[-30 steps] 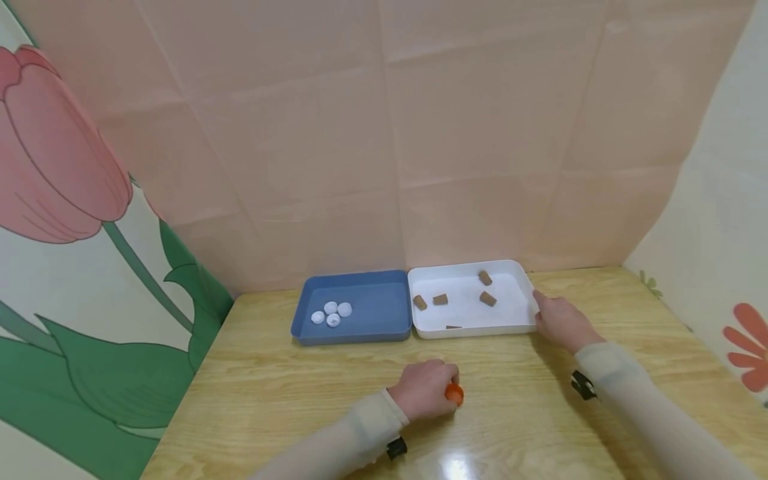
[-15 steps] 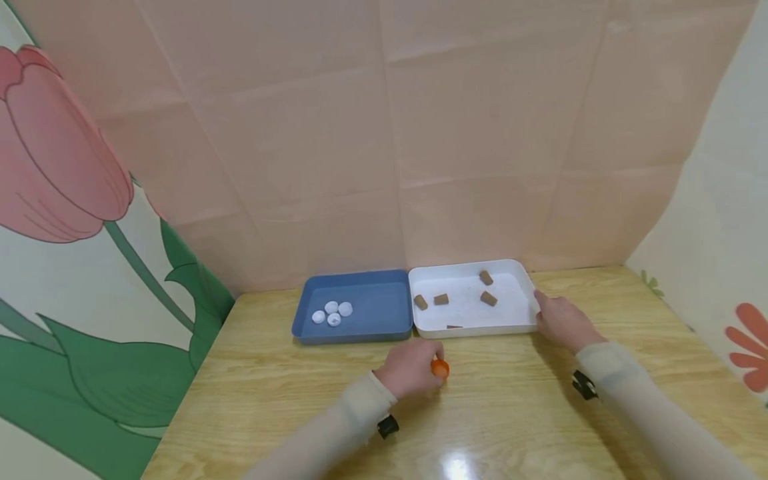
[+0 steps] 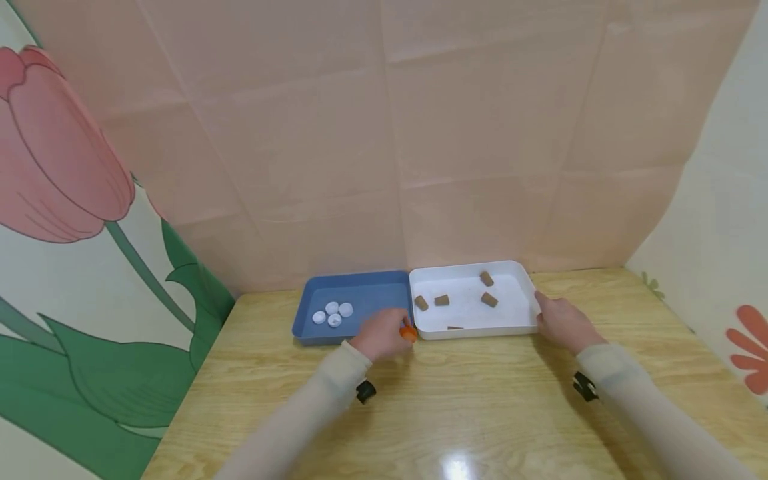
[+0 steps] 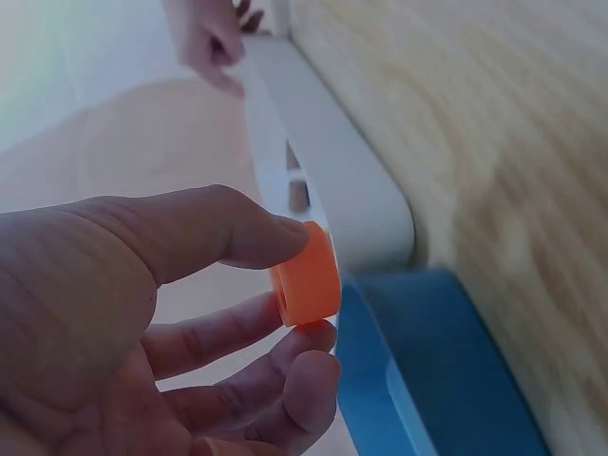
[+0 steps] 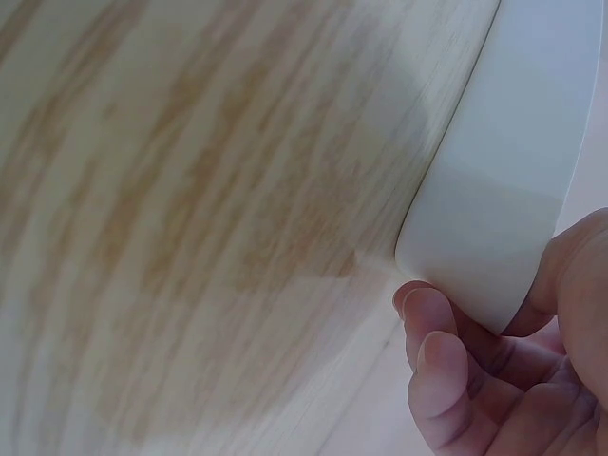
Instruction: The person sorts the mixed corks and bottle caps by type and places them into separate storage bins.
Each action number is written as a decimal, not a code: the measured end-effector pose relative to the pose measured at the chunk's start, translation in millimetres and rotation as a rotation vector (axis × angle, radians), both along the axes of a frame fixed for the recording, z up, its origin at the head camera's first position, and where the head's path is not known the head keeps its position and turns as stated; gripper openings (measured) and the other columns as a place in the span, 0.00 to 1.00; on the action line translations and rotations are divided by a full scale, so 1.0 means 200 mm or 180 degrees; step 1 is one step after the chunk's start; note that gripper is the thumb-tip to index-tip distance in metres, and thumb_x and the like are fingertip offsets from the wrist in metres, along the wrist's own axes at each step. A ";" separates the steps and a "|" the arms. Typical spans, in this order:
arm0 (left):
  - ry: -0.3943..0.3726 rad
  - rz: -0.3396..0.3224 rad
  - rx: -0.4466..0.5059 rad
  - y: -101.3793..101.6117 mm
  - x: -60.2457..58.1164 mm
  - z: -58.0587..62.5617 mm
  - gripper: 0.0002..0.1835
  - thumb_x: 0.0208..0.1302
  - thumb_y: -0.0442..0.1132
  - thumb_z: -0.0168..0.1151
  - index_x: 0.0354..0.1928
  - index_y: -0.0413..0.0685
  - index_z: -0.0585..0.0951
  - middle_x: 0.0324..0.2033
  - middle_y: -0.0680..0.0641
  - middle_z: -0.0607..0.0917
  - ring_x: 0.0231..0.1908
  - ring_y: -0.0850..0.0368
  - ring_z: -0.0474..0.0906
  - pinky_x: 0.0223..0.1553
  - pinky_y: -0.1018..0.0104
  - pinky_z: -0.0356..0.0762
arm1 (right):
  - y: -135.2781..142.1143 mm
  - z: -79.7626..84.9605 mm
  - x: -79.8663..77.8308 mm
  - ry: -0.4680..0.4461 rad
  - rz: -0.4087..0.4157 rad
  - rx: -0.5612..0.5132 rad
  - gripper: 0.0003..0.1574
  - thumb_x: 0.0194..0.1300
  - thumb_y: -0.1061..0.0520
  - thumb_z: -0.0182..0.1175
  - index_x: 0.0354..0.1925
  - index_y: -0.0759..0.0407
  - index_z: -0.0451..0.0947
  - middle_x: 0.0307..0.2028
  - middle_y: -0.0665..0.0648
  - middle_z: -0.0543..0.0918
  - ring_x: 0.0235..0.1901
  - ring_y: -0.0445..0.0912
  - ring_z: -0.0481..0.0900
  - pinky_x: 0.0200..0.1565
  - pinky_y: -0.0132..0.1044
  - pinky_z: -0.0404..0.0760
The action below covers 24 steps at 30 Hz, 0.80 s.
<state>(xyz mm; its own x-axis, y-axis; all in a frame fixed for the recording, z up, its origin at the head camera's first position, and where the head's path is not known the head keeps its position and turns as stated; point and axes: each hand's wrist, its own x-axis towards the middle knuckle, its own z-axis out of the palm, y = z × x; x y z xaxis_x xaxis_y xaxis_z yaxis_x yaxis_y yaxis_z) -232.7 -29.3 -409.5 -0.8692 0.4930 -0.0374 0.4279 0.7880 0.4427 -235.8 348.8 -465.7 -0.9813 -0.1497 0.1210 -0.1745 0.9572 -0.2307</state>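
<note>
My left hand pinches an orange bottle cap between thumb and fingers, above the near right corner of the blue tray. Several white caps lie grouped in that tray's left part. Beside it stands a white tray holding several brown cork-like pieces. With thumb and fingers, my right hand grips the white tray's right end; the right wrist view shows the fingers at the outside of the tray corner.
Both trays stand side by side at the back of the wooden table, close to a pinkish-brown backdrop. Printed tulip panels rise on the left, and a pale wall with a red flower on the right.
My left hand has carried the orange cap from mid-table up and leftward to the blue tray's near right corner. The right hand keeps hold of the white tray without visible motion.
</note>
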 end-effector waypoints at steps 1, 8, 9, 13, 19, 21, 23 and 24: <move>0.0005 0.0018 0.0021 -0.01 -0.02 0.00 0.11 0.57 0.36 0.70 0.41 0.44 0.81 0.33 0.51 0.82 0.28 0.58 0.73 0.26 0.68 0.71 | 0.00 0.00 0.00 -0.0003 0.0000 -0.0004 0.34 0.63 0.66 0.53 0.63 0.85 0.61 0.39 0.80 0.80 0.33 0.61 0.82 0.39 0.60 0.80; 0.0139 0.0203 -0.0129 -0.08 -0.12 0.03 0.11 0.57 0.40 0.69 0.40 0.45 0.81 0.32 0.50 0.82 0.28 0.57 0.74 0.29 0.65 0.72 | 0.01 -0.02 -0.01 -0.0001 0.0005 0.0025 0.34 0.63 0.66 0.54 0.63 0.85 0.61 0.39 0.80 0.80 0.33 0.61 0.81 0.40 0.60 0.80; 0.0146 0.0253 -0.0186 -0.09 -0.13 0.03 0.11 0.57 0.40 0.69 0.41 0.45 0.81 0.33 0.51 0.83 0.28 0.57 0.74 0.29 0.64 0.72 | 0.01 -0.02 -0.01 -0.0003 0.0007 0.0022 0.34 0.63 0.66 0.54 0.63 0.85 0.61 0.39 0.80 0.80 0.33 0.61 0.82 0.40 0.60 0.80; 0.0086 0.0483 -0.0248 -0.14 -0.20 0.06 0.11 0.55 0.39 0.67 0.40 0.46 0.81 0.34 0.51 0.83 0.29 0.55 0.76 0.30 0.61 0.73 | 0.01 -0.02 0.00 -0.0016 0.0008 0.0000 0.34 0.64 0.66 0.54 0.63 0.85 0.61 0.40 0.80 0.79 0.35 0.62 0.82 0.40 0.60 0.80; -0.0050 0.0729 -0.0340 -0.21 -0.31 0.06 0.10 0.59 0.40 0.66 0.26 0.49 0.74 0.22 0.53 0.74 0.22 0.57 0.67 0.24 0.63 0.65 | 0.01 -0.02 -0.01 -0.0028 -0.0020 -0.0008 0.34 0.64 0.65 0.53 0.64 0.85 0.61 0.41 0.80 0.79 0.35 0.62 0.82 0.41 0.60 0.80; -0.0117 0.0773 -0.0410 -0.22 -0.35 0.05 0.18 0.61 0.40 0.66 0.19 0.51 0.68 0.16 0.54 0.66 0.17 0.59 0.59 0.21 0.64 0.58 | 0.01 -0.02 -0.01 -0.0030 -0.0017 -0.0001 0.34 0.64 0.65 0.53 0.64 0.84 0.61 0.41 0.80 0.80 0.35 0.62 0.82 0.41 0.60 0.80; -0.0190 0.0788 -0.0460 -0.24 -0.38 0.04 0.25 0.63 0.40 0.64 0.14 0.53 0.62 0.12 0.55 0.58 0.15 0.60 0.52 0.19 0.64 0.53 | 0.01 -0.02 -0.01 -0.0035 -0.0011 0.0007 0.34 0.65 0.65 0.54 0.64 0.84 0.61 0.41 0.80 0.80 0.35 0.61 0.81 0.41 0.60 0.80; -0.0222 0.0798 -0.0479 -0.25 -0.39 0.04 0.27 0.63 0.39 0.64 0.12 0.53 0.60 0.11 0.55 0.56 0.14 0.60 0.49 0.18 0.65 0.51 | 0.01 -0.02 -0.01 -0.0035 -0.0007 0.0012 0.34 0.64 0.65 0.53 0.64 0.84 0.61 0.41 0.79 0.80 0.34 0.61 0.81 0.41 0.60 0.80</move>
